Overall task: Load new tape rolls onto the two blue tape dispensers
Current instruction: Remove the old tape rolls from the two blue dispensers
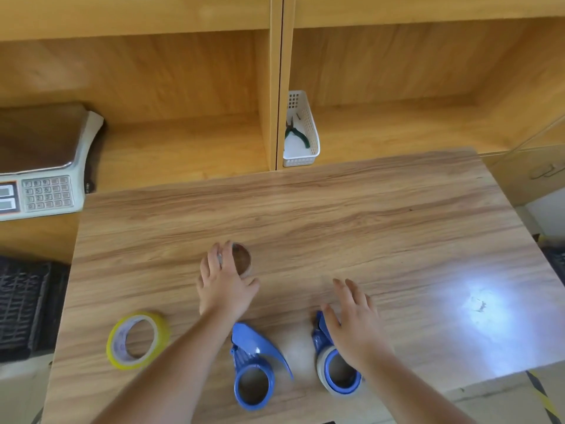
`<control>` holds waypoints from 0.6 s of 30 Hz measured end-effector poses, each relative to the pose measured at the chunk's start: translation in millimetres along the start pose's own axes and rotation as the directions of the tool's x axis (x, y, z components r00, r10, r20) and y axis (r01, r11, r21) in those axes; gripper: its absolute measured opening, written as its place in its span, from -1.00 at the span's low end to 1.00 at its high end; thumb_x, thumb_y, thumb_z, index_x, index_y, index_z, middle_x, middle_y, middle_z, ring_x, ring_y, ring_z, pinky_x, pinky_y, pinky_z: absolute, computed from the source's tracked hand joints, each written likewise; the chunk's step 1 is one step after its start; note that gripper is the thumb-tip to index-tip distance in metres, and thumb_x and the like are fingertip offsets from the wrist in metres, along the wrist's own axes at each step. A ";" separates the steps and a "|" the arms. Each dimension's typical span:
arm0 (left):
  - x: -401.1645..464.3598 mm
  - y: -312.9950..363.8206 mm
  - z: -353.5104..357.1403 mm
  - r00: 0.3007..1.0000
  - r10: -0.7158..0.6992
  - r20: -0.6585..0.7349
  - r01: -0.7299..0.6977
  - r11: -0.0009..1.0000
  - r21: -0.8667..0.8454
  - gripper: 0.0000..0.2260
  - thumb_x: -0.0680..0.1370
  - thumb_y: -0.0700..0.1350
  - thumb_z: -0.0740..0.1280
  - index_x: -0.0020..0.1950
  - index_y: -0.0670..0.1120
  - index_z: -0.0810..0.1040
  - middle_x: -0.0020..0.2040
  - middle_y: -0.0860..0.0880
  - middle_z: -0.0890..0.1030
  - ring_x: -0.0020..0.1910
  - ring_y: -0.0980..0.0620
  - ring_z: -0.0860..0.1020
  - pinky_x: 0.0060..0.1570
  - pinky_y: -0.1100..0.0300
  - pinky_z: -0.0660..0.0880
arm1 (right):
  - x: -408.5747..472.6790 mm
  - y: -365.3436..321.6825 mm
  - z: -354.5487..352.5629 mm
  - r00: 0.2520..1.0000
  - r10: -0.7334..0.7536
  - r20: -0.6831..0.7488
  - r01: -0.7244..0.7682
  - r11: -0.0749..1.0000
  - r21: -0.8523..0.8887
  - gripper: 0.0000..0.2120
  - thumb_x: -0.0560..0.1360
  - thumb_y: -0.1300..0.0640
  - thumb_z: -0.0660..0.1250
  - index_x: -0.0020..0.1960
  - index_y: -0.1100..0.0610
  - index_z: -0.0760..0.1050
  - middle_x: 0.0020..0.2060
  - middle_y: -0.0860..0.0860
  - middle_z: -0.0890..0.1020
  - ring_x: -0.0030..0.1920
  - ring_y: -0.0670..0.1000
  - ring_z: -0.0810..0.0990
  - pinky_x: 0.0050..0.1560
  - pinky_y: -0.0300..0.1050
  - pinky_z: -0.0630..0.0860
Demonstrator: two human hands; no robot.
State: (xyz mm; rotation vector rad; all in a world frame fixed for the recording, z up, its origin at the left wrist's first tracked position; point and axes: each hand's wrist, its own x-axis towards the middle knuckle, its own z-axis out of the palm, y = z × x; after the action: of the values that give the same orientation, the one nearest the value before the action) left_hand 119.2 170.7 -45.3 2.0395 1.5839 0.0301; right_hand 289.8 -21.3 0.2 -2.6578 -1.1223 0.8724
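Tape roll (241,260), clear, mid-counter, left hand (224,287) closing on its rim; light, stiff, slippery, grip outer edge. Right hand (354,327) open over the right dispenser (336,370). Left dispenser (253,371) empty; yellow roll (137,339) near-left.

Wood-grain laminate tabletop (367,215), bright glare patch on its right side. Behind it, light wooden shelf unit (276,71) with two open bays. White perforated plastic basket (308,130) in right bay against the divider, green-handled pliers (295,133) inside. Grey-white electronic weighing scale with keypad (46,175) at far left. Black plastic lattice crate (21,304) lower left, below the tabletop.
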 end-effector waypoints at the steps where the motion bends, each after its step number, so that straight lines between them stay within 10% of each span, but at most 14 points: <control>1: -10.5 5.4 -0.1 1.000 0.028 -0.002 -0.028 0.999 -0.019 -0.10 0.37 0.21 0.47 0.59 0.15 0.07 0.60 0.02 0.07 0.58 -0.13 0.12 0.48 -0.16 0.24 | -2.9 4.3 -1.6 1.000 -0.007 0.006 0.007 1.000 -0.003 -0.41 0.62 -0.17 0.11 0.60 -0.08 0.07 0.59 0.00 0.20 0.51 0.15 0.24 0.48 0.04 0.26; 10: -150.9 44.8 40.3 0.936 0.324 0.140 -0.310 0.944 -0.113 -0.14 0.45 0.28 0.37 0.63 0.08 0.04 0.57 0.12 0.06 0.57 0.09 0.07 0.55 0.13 0.15 | -42.0 49.8 -2.2 0.997 -0.037 0.074 0.036 0.999 0.011 -0.44 0.63 -0.11 0.11 0.59 -0.01 0.12 0.50 -0.01 0.36 0.45 0.13 0.31 0.39 0.05 0.37; 18: -215.7 62.0 91.9 0.948 0.217 0.233 -0.200 0.975 -0.096 -0.08 0.42 0.26 0.40 0.63 0.00 0.02 0.52 0.11 0.14 0.55 0.05 0.15 0.52 0.18 0.21 | -67.9 85.9 6.3 0.986 -0.017 0.168 0.008 0.998 0.055 -0.51 0.63 -0.07 0.14 0.52 0.05 0.24 0.39 0.04 0.50 0.37 0.13 0.39 0.29 0.04 0.42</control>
State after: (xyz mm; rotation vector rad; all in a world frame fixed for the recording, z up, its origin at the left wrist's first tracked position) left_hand 140.0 -70.4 -30.0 2.0589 1.1989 -0.0805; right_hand 301.5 -130.3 -1.7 -2.5702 -1.1309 1.1264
